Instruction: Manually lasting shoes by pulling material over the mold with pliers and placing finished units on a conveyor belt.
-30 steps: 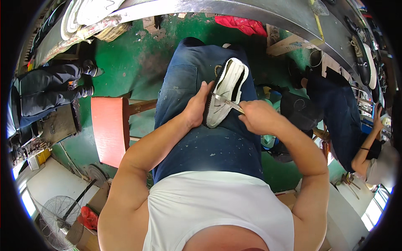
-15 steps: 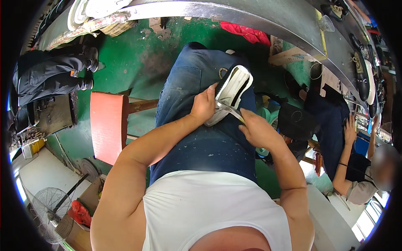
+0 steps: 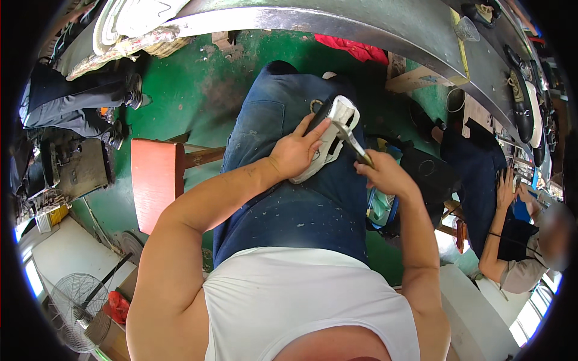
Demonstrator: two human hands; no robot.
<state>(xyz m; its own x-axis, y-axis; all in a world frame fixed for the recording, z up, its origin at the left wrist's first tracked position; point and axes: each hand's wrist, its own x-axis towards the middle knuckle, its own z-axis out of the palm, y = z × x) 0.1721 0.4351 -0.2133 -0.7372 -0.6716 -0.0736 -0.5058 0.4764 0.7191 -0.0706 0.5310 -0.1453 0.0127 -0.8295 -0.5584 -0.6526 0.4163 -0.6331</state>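
Observation:
A shoe upper on a last (image 3: 327,147), black outside with a white inner edge and underside, lies sole side up across my thighs. My left hand (image 3: 296,150) is closed on its left side, with the fingers reaching over it toward the far end. Closed round the handles of metal pincers (image 3: 354,144), my right hand (image 3: 385,173) is just right of the shoe. The head of the pincers is at the white edge near the far end; whether the jaws grip it I cannot tell. Blue jeans (image 3: 259,129) lie under the shoe.
A metal-edged bench (image 3: 415,42) curves across the far side, with shoes (image 3: 522,111) at right. A red stool (image 3: 158,183) stands left, a wire fan (image 3: 78,307) near left. Another person's arm (image 3: 497,222) is at right, another's legs (image 3: 90,99) at left.
My left hand has slid farther up along the shoe. The pincers have moved from the shoe's middle to its far right edge, and my right hand has shifted right.

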